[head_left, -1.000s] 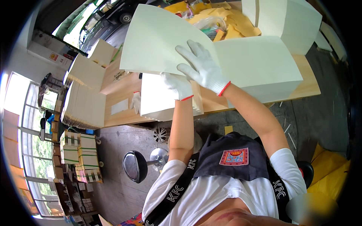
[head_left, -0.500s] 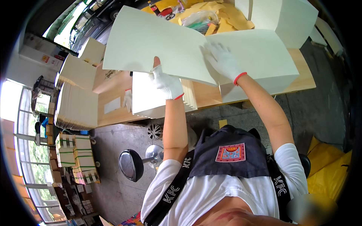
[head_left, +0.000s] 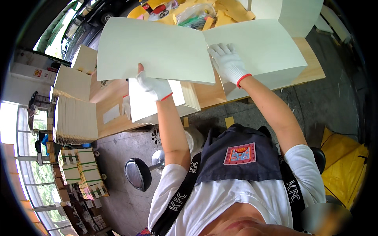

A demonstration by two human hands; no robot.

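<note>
A large white card sheet (head_left: pixel 153 51) spreads across the bench, its left half raised. My left hand (head_left: pixel 152 87), in a white glove with a red cuff, grips its near edge, the bare thumb on top and the fingers hidden underneath. Lying flat by the seam, my gloved right hand (head_left: pixel 228 63) has its fingers stretched over the white board stack (head_left: pixel 267 47) at right. Whether the raised sheet joins the top of that stack I cannot tell. Partly below my left hand stands another stack of white boards (head_left: pixel 143 108) with stepped edges.
More board stacks (head_left: pixel 76 118) stand on the wooden bench (head_left: pixel 210 94) at left. A loose glove (head_left: pixel 126 107) and a small white paper (head_left: pixel 112 114) lie beside them. Yellow paper scraps, a plastic bag (head_left: pixel 195 15) and a bottle (head_left: pixel 146 7) sit beyond. A black stool (head_left: pixel 138 174) stands on the floor.
The raised sheet's far left corner has come down, and the sheet looks flatter. My left hand still grips its near edge. My right hand stays flat near the seam, its fingers now plainer to see.
</note>
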